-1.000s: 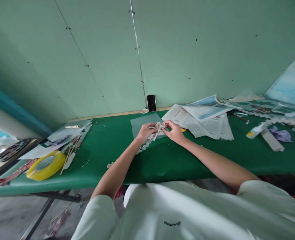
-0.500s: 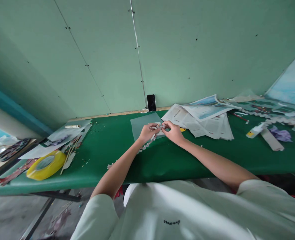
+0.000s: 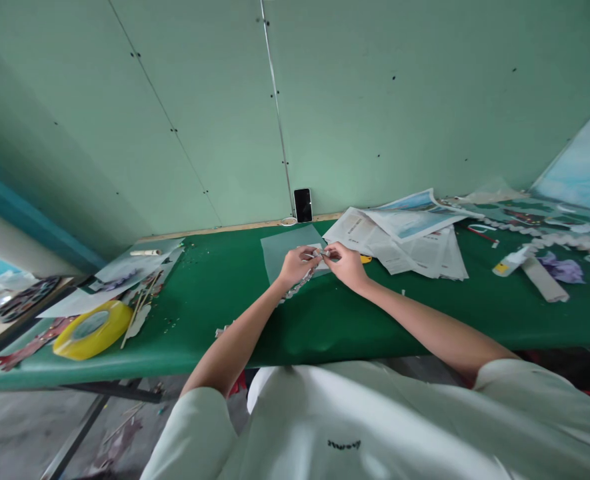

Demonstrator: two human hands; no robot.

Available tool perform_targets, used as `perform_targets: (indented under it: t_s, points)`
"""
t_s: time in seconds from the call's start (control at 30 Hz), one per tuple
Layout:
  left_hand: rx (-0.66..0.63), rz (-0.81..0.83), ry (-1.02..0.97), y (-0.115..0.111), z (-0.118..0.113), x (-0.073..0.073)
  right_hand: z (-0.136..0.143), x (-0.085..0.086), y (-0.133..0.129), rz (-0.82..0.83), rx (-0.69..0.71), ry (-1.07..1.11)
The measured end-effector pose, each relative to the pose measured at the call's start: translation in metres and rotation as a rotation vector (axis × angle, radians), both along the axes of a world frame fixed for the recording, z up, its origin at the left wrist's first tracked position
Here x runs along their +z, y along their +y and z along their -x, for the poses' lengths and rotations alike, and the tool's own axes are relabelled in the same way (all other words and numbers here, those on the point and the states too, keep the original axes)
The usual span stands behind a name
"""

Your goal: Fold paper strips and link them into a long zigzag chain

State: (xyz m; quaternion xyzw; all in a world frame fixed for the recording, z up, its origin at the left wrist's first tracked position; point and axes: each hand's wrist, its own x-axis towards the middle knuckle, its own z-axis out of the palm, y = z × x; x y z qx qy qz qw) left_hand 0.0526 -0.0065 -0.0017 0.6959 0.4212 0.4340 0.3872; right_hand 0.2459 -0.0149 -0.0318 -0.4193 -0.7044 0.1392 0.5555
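Left hand (image 3: 297, 267) and right hand (image 3: 347, 265): both closed, fingertips gripping a narrow, whitish zigzag strip (image 3: 301, 287), material indeterminate. Strip located between near and far edges of the smooth green table (image 3: 219, 273), tail slanting nearward. A pale translucent sheet (image 3: 287, 241) extends toward the far edge; a yellow ring-shaped tape roll (image 3: 119, 328) lies near the left end.

The strip (image 3: 298, 287) is narrow and pale, with a stepped, folded-looking edge. Its far part is pinched in the grip, mostly hidden, so its exact shape there cannot be told. From the grip it slants leftward and nearer the body, the stepped stretch showing just below the grip, the rest out of sight
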Motion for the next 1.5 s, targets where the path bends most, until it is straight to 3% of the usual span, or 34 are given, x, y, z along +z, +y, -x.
perform_targets:
  t_s: [0.23,0.53,0.9,1.17,1.3,1.5]
  points:
    - [0.004,0.029,-0.053,0.003,0.001,-0.001,-0.004,0.003,0.002,0.035,0.019,-0.038]
    - [-0.025,0.118,-0.165,0.003,0.003,0.006,-0.011,0.014,0.001,0.123,0.213,0.038]
    - [-0.089,0.112,-0.193,0.006,0.009,0.01,-0.024,0.008,0.012,0.147,0.368,0.066]
    - [-0.173,0.14,-0.194,0.003,0.009,0.013,-0.027,-0.001,0.017,-0.071,0.255,-0.052]
    - [-0.177,0.114,-0.177,0.004,0.009,0.013,-0.03,-0.002,0.019,-0.202,0.261,-0.162]
    - [-0.201,0.04,-0.202,0.006,0.01,0.013,-0.027,-0.001,0.019,-0.234,0.186,-0.099]
